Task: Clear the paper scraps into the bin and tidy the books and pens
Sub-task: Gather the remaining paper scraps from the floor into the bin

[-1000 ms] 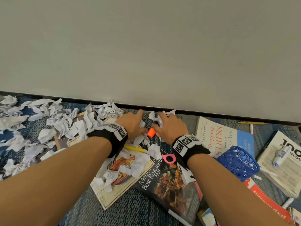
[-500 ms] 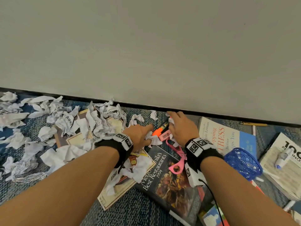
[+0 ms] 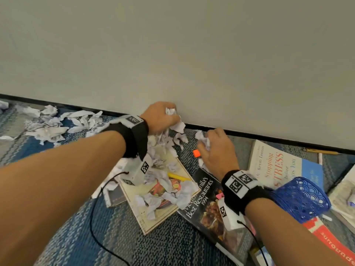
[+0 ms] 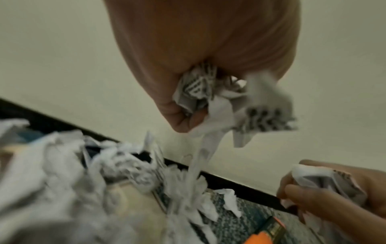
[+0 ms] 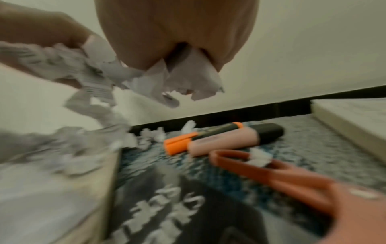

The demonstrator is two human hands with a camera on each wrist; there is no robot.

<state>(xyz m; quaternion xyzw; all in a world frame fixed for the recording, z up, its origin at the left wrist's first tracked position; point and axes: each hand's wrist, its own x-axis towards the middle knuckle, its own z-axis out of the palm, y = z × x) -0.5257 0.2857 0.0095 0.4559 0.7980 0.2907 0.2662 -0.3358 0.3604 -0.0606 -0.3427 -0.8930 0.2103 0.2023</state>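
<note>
Clutching paper scraps [image 3: 171, 112], both hands

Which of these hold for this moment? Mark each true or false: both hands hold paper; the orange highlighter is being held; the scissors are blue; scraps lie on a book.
1. Both hands hold paper. True: the left hand and right hand each grip paper scraps.
2. The orange highlighter is being held. False: it lies on the carpet.
3. The scissors are blue. False: pink.
4. Scraps lie on a book. True.
</note>
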